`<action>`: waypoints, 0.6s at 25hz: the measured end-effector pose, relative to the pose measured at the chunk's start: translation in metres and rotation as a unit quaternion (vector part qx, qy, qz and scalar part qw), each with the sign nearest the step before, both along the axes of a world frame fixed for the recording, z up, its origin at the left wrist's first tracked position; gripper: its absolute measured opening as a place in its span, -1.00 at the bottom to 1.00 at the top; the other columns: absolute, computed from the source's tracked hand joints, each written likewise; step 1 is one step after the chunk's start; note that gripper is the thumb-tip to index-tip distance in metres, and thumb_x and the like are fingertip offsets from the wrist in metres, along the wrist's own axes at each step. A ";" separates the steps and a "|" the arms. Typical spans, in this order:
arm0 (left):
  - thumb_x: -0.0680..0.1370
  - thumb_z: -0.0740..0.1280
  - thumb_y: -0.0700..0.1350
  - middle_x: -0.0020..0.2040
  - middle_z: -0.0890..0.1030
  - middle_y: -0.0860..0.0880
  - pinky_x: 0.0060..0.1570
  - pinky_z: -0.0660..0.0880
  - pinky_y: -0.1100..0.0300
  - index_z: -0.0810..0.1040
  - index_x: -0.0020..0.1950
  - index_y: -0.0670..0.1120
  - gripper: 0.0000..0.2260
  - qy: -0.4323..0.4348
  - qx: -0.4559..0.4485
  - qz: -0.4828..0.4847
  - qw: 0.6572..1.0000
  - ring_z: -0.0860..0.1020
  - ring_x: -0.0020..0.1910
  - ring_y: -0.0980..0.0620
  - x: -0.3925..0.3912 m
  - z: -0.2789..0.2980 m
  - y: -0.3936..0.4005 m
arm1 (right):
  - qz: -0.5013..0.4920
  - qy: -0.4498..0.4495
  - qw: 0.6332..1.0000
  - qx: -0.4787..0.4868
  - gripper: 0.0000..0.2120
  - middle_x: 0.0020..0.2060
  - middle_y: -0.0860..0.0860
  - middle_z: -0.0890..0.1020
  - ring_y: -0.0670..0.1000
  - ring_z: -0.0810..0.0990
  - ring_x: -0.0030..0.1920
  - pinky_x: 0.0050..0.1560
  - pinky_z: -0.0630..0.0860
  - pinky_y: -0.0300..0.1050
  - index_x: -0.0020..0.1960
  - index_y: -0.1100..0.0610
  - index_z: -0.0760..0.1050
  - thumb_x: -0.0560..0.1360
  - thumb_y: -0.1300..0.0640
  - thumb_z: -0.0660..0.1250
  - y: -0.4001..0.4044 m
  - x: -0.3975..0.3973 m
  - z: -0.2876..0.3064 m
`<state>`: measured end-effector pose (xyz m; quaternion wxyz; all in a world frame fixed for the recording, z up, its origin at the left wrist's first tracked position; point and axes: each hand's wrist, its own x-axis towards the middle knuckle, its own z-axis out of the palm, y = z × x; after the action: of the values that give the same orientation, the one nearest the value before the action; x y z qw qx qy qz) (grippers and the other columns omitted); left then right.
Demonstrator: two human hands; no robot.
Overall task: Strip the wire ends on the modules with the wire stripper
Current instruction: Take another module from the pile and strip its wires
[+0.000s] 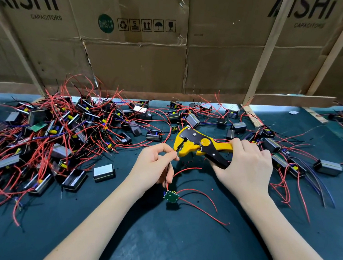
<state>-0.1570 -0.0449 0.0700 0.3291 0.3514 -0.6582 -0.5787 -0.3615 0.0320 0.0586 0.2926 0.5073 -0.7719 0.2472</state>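
Observation:
My right hand (pixel 246 167) grips the handles of a yellow and black wire stripper (pixel 198 145), its jaws pointing left. My left hand (pixel 155 167) pinches a thin black wire (pixel 165 181) at the stripper's jaws. That wire hangs down to a small green circuit board module (pixel 170 196), which dangles just above the dark mat. Red wires (pixel 200 194) trail from the board to the right. A large tangled pile of modules (pixel 52 132) with red wires lies to the left.
More black modules (pixel 328 167) with red and blue wires lie scattered to the right and along the back. Cardboard boxes (pixel 142 54) and wooden slats (pixel 264 55) wall off the back. The dark green mat (pixel 167 243) covers the table.

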 end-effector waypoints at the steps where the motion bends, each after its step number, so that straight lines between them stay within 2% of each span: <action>1: 0.63 0.23 -0.18 -0.57 0.49 -0.10 -0.61 0.28 0.36 0.51 -0.14 -0.14 -0.83 -0.001 0.000 0.000 1.000 0.38 -0.67 0.02 0.000 0.000 0.000 | -0.008 0.005 1.000 -0.005 -0.47 -0.24 0.11 0.56 0.20 0.54 -0.17 -0.17 0.31 0.02 -0.07 0.22 0.52 0.27 -0.22 0.50 0.000 -0.001 0.000; 5: 0.63 0.23 -0.18 -0.56 0.49 -0.10 -0.60 0.27 0.37 0.52 -0.13 -0.15 -0.84 -0.006 -0.006 0.002 1.000 0.38 -0.67 0.01 -0.001 -0.001 0.000 | -0.013 0.010 1.000 -0.009 -0.45 -0.22 0.11 0.54 0.20 0.51 -0.15 -0.16 0.32 0.03 -0.04 0.22 0.52 0.26 -0.23 0.51 -0.001 -0.001 0.000; 15: 0.63 0.23 -0.19 -0.57 0.49 -0.09 -0.60 0.28 0.38 0.52 -0.14 -0.14 -0.83 0.003 -0.019 0.003 1.000 0.38 -0.67 0.02 0.000 0.000 0.000 | 0.002 0.007 1.000 0.017 -0.54 -0.39 0.07 0.55 0.16 0.55 -0.33 -0.19 0.24 -0.01 -0.24 0.18 0.48 0.27 -0.20 0.52 0.001 -0.003 0.004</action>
<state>-0.1571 -0.0450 0.0695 0.3394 0.3450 -0.6673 -0.5662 -0.3642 0.0334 0.0631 0.2890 0.5152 -0.7731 0.2311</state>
